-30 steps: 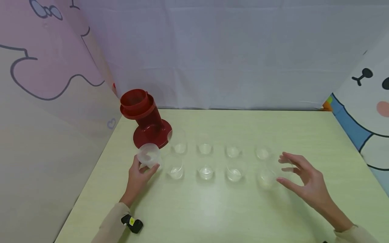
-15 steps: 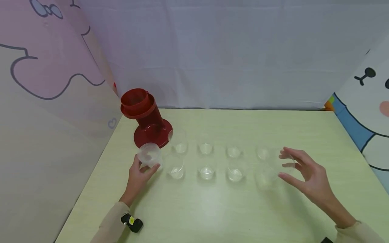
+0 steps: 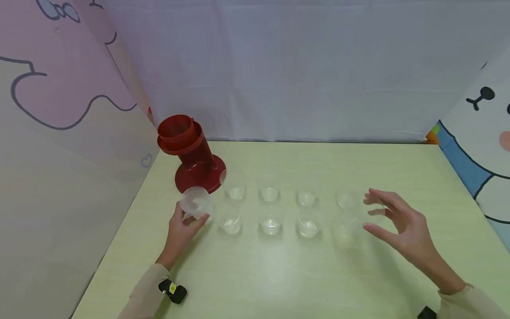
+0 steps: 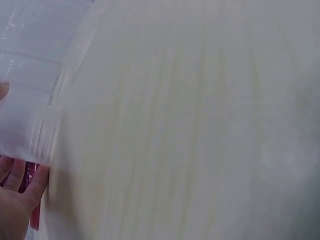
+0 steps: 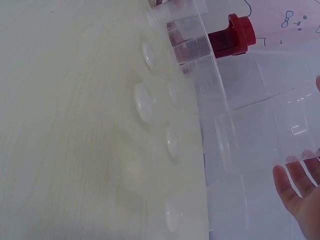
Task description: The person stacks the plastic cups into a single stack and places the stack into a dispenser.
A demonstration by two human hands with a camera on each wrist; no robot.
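On the left, my left hand [image 3: 179, 232] grips a stack of clear plastic cups [image 3: 196, 201] in front of the red stand; nested rims of the stack [image 4: 44, 132] show in the left wrist view. My right hand [image 3: 404, 228] has its fingers and thumb curved round a single clear plastic cup [image 5: 270, 130], held at the right end of the rows. That cup is so transparent in the head view that its outline is faint. Between the hands, several clear cups [image 3: 271, 226] stand on the table in two rows.
A red plastic stand [image 3: 199, 170] with a wide round base and a ring-shaped top is at the table's back left. White cloth [image 3: 279, 75] hangs behind the pale wood-grain table [image 3: 275, 274]. Printed cartoon panels [image 3: 59, 88] flank both sides.
My right hand, with its cup, has shifted slightly toward the back of the table. The left hand and its stack stay in place, and the standing cups have not moved.
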